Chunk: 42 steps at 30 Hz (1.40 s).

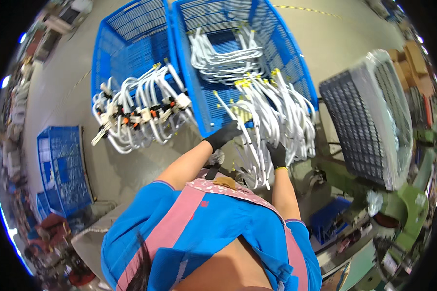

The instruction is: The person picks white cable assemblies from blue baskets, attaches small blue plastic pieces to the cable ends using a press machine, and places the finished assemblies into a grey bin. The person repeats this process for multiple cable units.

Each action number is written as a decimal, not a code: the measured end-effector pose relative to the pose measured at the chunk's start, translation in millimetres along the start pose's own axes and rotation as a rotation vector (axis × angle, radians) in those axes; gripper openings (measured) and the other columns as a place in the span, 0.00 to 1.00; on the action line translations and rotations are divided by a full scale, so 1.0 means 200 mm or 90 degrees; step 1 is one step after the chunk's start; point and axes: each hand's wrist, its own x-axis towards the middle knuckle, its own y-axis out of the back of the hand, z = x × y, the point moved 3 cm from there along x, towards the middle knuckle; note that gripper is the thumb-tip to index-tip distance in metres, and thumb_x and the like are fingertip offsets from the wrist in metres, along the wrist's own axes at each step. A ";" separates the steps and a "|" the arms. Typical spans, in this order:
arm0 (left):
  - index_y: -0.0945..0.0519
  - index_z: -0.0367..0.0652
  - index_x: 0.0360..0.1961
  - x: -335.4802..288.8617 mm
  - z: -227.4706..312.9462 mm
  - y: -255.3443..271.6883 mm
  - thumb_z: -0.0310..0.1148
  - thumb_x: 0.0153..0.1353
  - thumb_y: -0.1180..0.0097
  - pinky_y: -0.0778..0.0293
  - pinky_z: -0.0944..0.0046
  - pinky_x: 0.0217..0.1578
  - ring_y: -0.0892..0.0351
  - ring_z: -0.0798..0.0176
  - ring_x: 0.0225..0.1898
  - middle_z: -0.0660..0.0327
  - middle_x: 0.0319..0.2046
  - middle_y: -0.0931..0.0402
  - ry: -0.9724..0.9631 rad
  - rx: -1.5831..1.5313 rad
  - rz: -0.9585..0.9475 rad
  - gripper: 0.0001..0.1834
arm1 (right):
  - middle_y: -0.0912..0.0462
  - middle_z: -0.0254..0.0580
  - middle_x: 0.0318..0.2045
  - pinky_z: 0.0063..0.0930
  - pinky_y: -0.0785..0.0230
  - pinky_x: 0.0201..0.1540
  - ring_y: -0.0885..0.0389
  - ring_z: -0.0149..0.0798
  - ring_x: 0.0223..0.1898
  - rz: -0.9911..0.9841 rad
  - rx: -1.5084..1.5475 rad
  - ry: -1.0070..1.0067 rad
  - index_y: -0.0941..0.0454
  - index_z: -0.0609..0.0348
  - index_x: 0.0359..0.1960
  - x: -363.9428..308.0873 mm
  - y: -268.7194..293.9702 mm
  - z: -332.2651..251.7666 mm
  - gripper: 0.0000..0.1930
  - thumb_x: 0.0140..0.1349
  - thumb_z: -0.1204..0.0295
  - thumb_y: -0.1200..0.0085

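A bundle of white bent tubes (270,109) with yellow ends hangs over the near edge of the right blue crate (206,119). My left hand (223,135), in a black glove, closes around a tube at the left side of this bundle, near the crate's corner. On the bundle's lower part, my right hand (277,155), also in a black glove, is closed around tubes; its fingers are partly hidden by them. Several tubes slant down between my hands toward my apron.
More white tubes (228,60) lie stacked inside the right crate. The left blue crate (94,63) carries tubes with orange and black fittings (141,116) over its near edge. A plastic-wrapped dark crate (357,128) leans at the right, by green machinery (415,194). Another blue crate (65,169) stands left.
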 end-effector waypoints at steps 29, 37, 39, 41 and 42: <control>0.24 0.44 0.32 -0.16 -0.61 0.78 0.33 0.60 0.57 0.29 0.50 0.25 0.22 0.52 0.26 0.53 0.25 0.23 -0.115 0.679 0.393 0.09 | 0.20 0.34 0.26 0.28 0.32 0.35 0.25 0.28 0.31 -0.104 0.033 -0.047 0.23 0.62 0.38 -0.45 0.21 -0.22 0.10 0.60 0.68 0.43; 0.24 0.46 0.48 0.18 -0.47 1.68 0.33 0.55 0.52 0.28 0.51 0.44 0.22 0.49 0.42 0.54 0.41 0.22 -0.051 0.656 0.591 0.17 | 0.17 0.42 0.27 0.29 0.29 0.32 0.19 0.32 0.30 -0.016 -0.137 -0.177 0.21 0.64 0.40 -0.84 0.36 -0.43 0.13 0.58 0.68 0.42; 0.30 0.49 0.56 0.22 -0.44 1.79 0.35 0.52 0.47 0.31 0.49 0.51 0.26 0.52 0.51 0.57 0.53 0.29 0.058 0.689 0.569 0.27 | 0.18 0.48 0.27 0.33 0.28 0.32 0.18 0.38 0.28 0.058 -0.064 -0.128 0.20 0.60 0.38 -0.91 0.37 -0.49 0.11 0.55 0.68 0.41; 0.37 0.53 0.62 0.26 -0.43 1.84 0.34 0.48 0.43 0.37 0.44 0.55 0.33 0.57 0.58 0.62 0.65 0.42 0.210 0.839 0.473 0.36 | 0.18 0.50 0.27 0.31 0.28 0.31 0.18 0.37 0.28 0.062 -0.086 -0.139 0.20 0.60 0.37 -0.96 0.39 -0.54 0.11 0.53 0.69 0.40; 0.40 0.56 0.65 0.28 -0.45 1.86 0.33 0.46 0.43 0.39 0.40 0.56 0.37 0.60 0.62 0.65 0.69 0.51 0.294 0.830 0.428 0.40 | 0.18 0.49 0.27 0.31 0.28 0.31 0.18 0.37 0.28 0.066 -0.093 -0.147 0.20 0.60 0.36 -0.97 0.40 -0.56 0.11 0.53 0.69 0.40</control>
